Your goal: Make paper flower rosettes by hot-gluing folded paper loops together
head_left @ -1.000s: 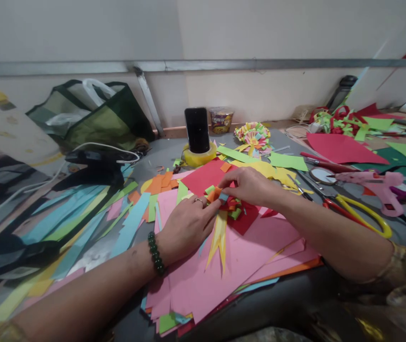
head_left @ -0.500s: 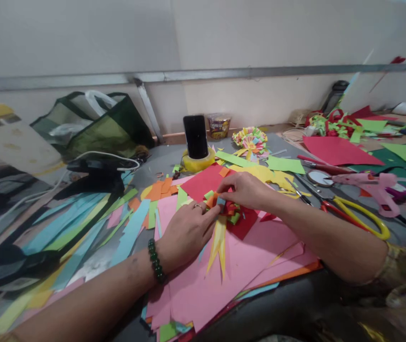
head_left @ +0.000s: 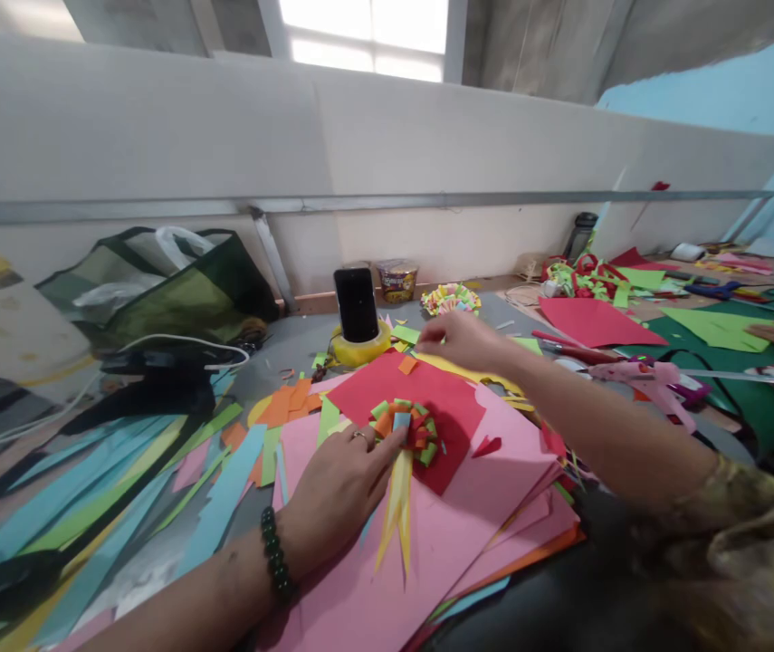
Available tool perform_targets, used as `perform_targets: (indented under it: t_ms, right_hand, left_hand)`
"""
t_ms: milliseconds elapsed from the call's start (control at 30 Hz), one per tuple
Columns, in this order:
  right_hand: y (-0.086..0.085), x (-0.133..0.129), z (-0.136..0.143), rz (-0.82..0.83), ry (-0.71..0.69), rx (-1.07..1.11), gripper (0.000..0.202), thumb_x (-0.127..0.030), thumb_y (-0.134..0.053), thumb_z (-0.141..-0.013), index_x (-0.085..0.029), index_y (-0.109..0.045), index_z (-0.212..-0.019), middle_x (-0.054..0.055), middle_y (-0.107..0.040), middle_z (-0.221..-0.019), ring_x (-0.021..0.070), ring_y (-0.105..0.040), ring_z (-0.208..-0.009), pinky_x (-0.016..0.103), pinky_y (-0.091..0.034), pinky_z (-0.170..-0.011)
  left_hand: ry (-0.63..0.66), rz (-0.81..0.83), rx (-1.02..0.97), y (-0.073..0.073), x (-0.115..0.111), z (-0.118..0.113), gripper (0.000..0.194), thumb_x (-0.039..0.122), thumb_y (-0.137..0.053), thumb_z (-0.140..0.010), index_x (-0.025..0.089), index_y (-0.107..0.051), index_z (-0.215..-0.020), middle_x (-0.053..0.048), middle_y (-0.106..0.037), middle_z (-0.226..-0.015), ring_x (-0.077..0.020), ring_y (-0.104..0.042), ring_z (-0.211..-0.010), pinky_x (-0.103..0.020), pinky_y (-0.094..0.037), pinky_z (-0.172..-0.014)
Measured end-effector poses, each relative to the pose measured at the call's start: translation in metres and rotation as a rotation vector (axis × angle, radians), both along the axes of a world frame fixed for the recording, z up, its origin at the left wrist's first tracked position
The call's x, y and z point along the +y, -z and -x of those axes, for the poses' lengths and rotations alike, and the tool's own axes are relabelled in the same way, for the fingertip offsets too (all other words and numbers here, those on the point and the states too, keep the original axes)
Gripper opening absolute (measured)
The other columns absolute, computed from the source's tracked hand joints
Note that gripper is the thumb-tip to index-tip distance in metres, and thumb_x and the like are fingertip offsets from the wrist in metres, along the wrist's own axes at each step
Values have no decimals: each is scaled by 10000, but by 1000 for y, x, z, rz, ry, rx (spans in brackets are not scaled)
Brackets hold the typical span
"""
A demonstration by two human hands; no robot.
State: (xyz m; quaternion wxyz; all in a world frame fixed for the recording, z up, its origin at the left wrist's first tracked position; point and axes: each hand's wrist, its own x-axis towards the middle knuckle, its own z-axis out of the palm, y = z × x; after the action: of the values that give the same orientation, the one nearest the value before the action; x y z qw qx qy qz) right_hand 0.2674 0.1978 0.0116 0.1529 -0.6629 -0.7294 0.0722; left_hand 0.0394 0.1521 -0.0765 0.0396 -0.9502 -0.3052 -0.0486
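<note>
My left hand (head_left: 336,484) lies flat, fingers pressing the paper rosette (head_left: 406,426) on the red sheet (head_left: 427,398), probably to keep it from shifting. My right hand (head_left: 458,337) reaches toward the green scraps (head_left: 406,334) beside the phone (head_left: 356,303), fingers narrow, holding nothing I can see.

Single head-worn view: looks forward and down across the counter (head_left: 305,330) at close range, facing the rear wall (head_left: 156,136).
</note>
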Motion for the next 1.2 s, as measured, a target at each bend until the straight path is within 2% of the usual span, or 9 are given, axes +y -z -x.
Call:
perform_targets:
  t_ms: [67, 167, 233, 300, 400, 567, 800, 1067, 1200]
  right_hand:
    - [-20, 29, -24, 5, 196, -177, 201, -258, -622, -919, -204, -799, -996, 24, -792, -918, 162, -703, -825, 221, -450, -642]
    - [-34, 72, -57, 7, 326, -273, 276, -162, -591, -931, -178, -751, -1155, 87, -771, -1084, 224, -703, -998, 256, -496, -743]
    - [-29, 95, -71, 32, 336, -321, 284, -170, -606, -945, -187, -709, -1210, 105, -725, -1200, 242, -673, -1097, 296, -524, -847]
    - [-17, 112, -78, 73, 306, -363, 290, -273, -625, -971, -202, -661, -1250, 104, -666, -1280, 238, -652, -1114, 374, -550, -913]
    - [4, 132, -82, 125, 249, -420, 340, -380, -617, -983, -214, -618, -1279, 97, -618, -1321, 227, -643, -1101, 445, -568, -925]
    - [19, 152, -98, 205, 253, -496, 344, -374, -623, -979, -208, -619, -1280, 97, -622, -1314, 232, -644, -1102, 440, -568, -919]
    - [6, 168, -127, 272, 238, -554, 332, -371, -635, -972, -222, -628, -1269, 87, -624, -1313, 235, -642, -1113, 423, -567, -915]
    - [11, 191, -119, 291, 131, -583, 338, -371, -634, -973, -215, -625, -1273, 91, -625, -1311, 234, -644, -1105, 428, -569, -912]
    - [1, 189, -128, 267, 125, -603, 280, -358, -642, -966, -210, -667, -1202, 82, -663, -1256, 224, -657, -1079, 403, -562, -908]
  left_hand:
    - [-12, 10, 25, -2, -1, 0, 356, 261, -410, -1046, 207, -569, -1360, -82, -697, -949, -245, -630, -812, -364, -496, -715]
    - [-25, 20, 48, -3, -2, -1, 367, 237, -410, -1042, 208, -556, -1378, -90, -704, -968, -247, -640, -833, -367, -510, -735]
    - [-30, 30, 45, -3, -3, -2, 378, 228, -416, -1039, 207, -550, -1392, -90, -705, -951, -246, -642, -829, -368, -519, -740]
    - [-32, 45, 41, -1, -3, -2, 396, 215, -425, -1034, 201, -536, -1415, -94, -707, -944, -250, -647, -832, -375, -532, -747]
    - [-33, 66, 36, 1, -4, -3, 421, 182, -456, -1017, 191, -524, -1432, -108, -713, -993, -260, -654, -865, -392, -550, -766]
    - [-31, 69, 46, 3, -5, -5, 484, 86, -477, -971, 166, -499, -1448, -114, -719, -1011, -253, -659, -866, -389, -566, -782]
    - [15, 42, 54, 12, -3, -3, 482, 94, -502, -950, 159, -499, -1427, -118, -726, -1027, -251, -661, -856, -386, -572, -776]
    - [54, 19, 26, 21, -1, 0, 549, 58, -447, -915, 132, -432, -1459, -157, -723, -1089, -275, -657, -884, -426, -575, -788]
    - [51, 44, -3, 22, -2, -1, 561, 54, -432, -914, 122, -423, -1470, -145, -725, -1008, -287, -657, -874, -444, -578, -794]
